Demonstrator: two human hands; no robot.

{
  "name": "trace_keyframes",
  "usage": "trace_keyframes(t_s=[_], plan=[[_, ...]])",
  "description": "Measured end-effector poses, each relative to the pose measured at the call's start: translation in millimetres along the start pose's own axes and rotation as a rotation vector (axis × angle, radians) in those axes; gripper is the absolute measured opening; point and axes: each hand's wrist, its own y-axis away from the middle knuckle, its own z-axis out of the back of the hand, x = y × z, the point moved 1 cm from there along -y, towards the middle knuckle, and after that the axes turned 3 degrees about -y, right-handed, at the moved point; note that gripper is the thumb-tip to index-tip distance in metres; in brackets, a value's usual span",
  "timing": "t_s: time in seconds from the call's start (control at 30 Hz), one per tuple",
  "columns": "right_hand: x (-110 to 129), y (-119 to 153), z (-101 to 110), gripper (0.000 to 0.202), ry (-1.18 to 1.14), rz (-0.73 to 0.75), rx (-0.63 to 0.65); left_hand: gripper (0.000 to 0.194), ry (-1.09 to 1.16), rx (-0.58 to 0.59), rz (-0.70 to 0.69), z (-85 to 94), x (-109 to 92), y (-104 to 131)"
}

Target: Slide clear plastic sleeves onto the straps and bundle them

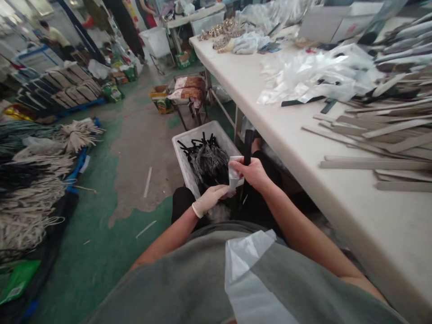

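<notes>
The shirt (pixel 189 274) is grey-green, the trousers (pixel 182 203) black. A thin pale glove (pixel 202 206) covers the left hand (pixel 213 196).

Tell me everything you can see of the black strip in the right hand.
The black strip looks narrow, flat and plain, with a squared upper end. Held in the right hand, it appears nearly upright in the picture, its top jutting above the fingers. Its material can't be told, and its lower part is hard to make out against the dark clothing.
</notes>
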Motion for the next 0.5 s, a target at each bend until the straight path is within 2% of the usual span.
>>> trace_keyframes(t_s=[0.1, 0.23, 0.5], plan=[[-6, 1, -4, 0.033, 0.144, 0.058, 0.052, 0.049, 0.081, -0.07, -0.065, 2.2, -6, -12], [-9, 0, -5, 0.03, 0.338, 0.198, 0.05, 0.037, 0.056, -0.148, -0.1, 2.8, -10, -23], [-10, -2, -5, 0.028, 0.463, 0.182, 0.066, 0.018, -0.052, -0.021, -0.009, 6.2, 13, -20]])
